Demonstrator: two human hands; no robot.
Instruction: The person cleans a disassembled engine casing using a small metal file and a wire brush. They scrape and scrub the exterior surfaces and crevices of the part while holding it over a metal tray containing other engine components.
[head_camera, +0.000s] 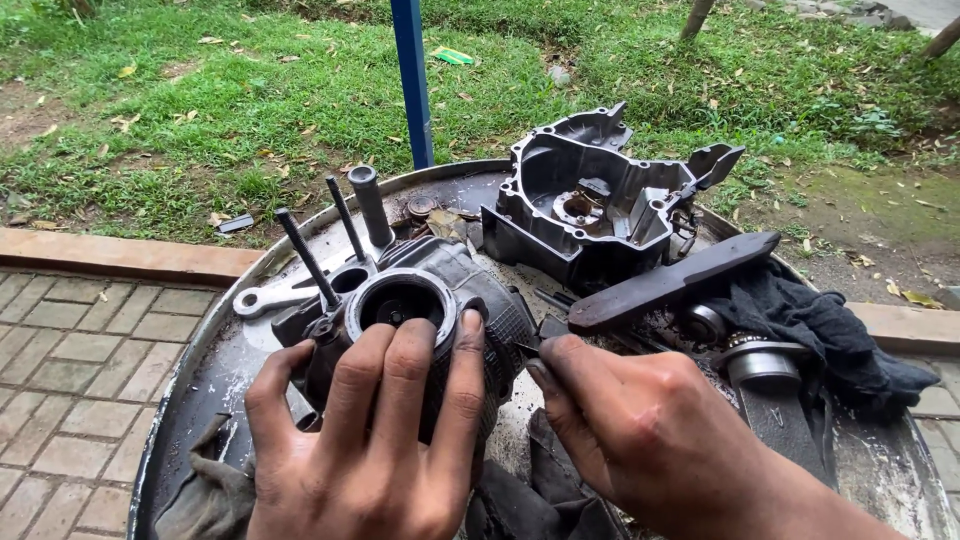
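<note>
On a round, grease-stained metal bench (250, 330) set beside brick paving and grass, we steady a dark engine cylinder (430, 300) with our left hand (365, 430), its fingers wrapped over the front of the casting just below the open bore. Our right hand (640, 425) is closed around the handle end of a long flat dark tool (670, 283), whose near end lies just beside the cylinder's right flank. Three threaded studs (305, 255) rise tilted from the cylinder's far side.

Behind it sits an opened crankcase half (590, 205), with a black rag (820, 320), a round bearing-like part (760, 362) and a flat wrench (265, 298) spread about the bench. A blue post (412, 80) stands at the far rim.

We judge the hazards plain enough: both hands look oily, and a slip of the tool could drive its edge into the fingers of the left hand, which lie close to where it meets the casting. The cylinder rests tilted rather than flat, so a hard push from the right might roll it toward the bench rim. The protruding studs could catch a knuckle, and loose parts near the bearing could be knocked off into the grass. Whether the tool tip is seated in anything, we cannot tell.
</note>
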